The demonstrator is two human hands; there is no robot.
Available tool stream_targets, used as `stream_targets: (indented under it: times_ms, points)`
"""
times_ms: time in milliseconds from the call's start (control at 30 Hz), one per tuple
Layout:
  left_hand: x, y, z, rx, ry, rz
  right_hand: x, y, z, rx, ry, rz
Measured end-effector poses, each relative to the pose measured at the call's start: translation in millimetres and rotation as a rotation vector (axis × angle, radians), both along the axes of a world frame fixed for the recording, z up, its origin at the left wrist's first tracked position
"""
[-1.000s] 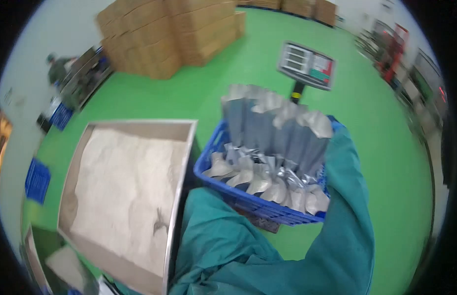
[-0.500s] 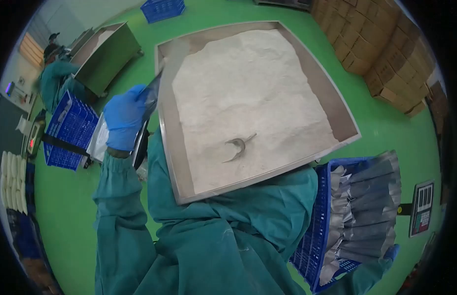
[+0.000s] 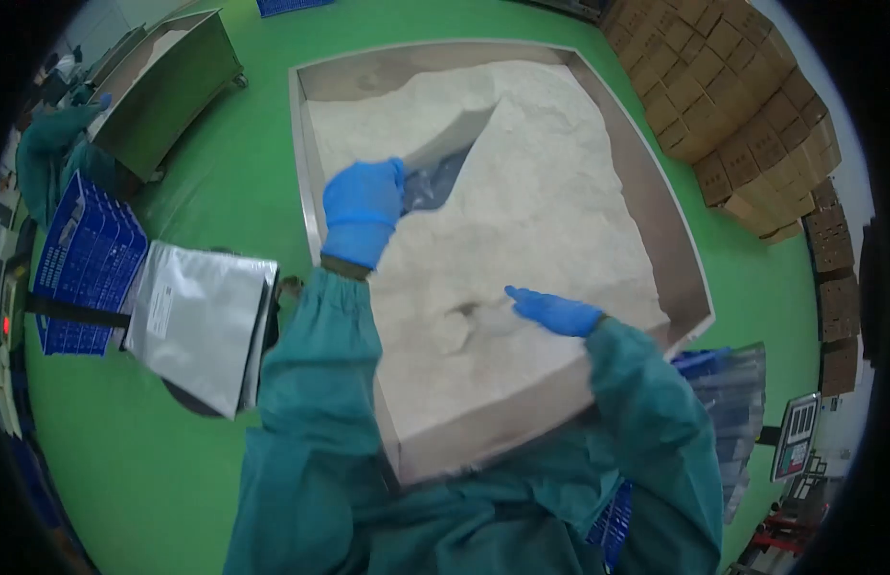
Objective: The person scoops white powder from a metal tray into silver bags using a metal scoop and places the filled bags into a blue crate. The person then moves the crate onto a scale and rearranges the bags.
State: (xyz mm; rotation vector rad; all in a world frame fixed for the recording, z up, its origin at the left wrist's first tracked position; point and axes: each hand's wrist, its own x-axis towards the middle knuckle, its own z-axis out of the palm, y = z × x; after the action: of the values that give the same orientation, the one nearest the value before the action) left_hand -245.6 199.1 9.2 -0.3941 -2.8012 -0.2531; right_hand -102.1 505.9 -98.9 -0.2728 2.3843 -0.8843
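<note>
My left hand (image 3: 361,216), in a blue glove, is closed on the edge of a silver foil bag (image 3: 437,182) above the powder. The bag is tilted and blurred by motion. My right hand (image 3: 558,312), gloved too, hovers over the powder with its fingers stretched out, just right of a scoop (image 3: 456,329). The scoop lies partly sunk in the pale powder (image 3: 522,211), and its handle is hard to make out. All this powder fills a large metal bin (image 3: 694,297) in front of me.
A stack of silver bags (image 3: 201,311) lies at left beside a blue crate (image 3: 91,268). More bags (image 3: 737,412) stand at right near a scale display (image 3: 798,436). A co-worker (image 3: 52,158) works at another bin (image 3: 177,96). Cartons (image 3: 742,115) are piled far right.
My left hand has moved right, bringing the foil bag from the bin's left edge to over the powder. My right hand has come up from the bag crate to near the scoop. The view has shifted.
</note>
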Motion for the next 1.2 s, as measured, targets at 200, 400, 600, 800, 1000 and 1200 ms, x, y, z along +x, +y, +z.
stream_targets:
  times_ms: [200, 400, 600, 800, 1000, 1200]
  points:
    - [-30, -19, -49, 0.161, -0.009, -0.005, -64, -58, -174, 0.772, -0.095, 0.411]
    - [-34, -26, -59, 0.278, -0.024, -0.046, -183, 41, -100, 0.6, 0.013, -0.068]
    - [-38, -23, -58, 0.302, -0.052, -0.036, -385, 104, -9, 1.08, 0.923, -0.245]
    - [-39, -18, -58, 0.287, -0.149, 0.039, -322, 5, -182, 0.591, 0.457, 0.049]
    - [-36, -12, -66, 0.279, -0.134, 0.01, -105, -68, -230, 0.304, 0.124, 0.261]
    - [-22, -5, -68, 0.069, -0.149, -0.032, -17, -50, -118, 0.419, -0.186, 0.138]
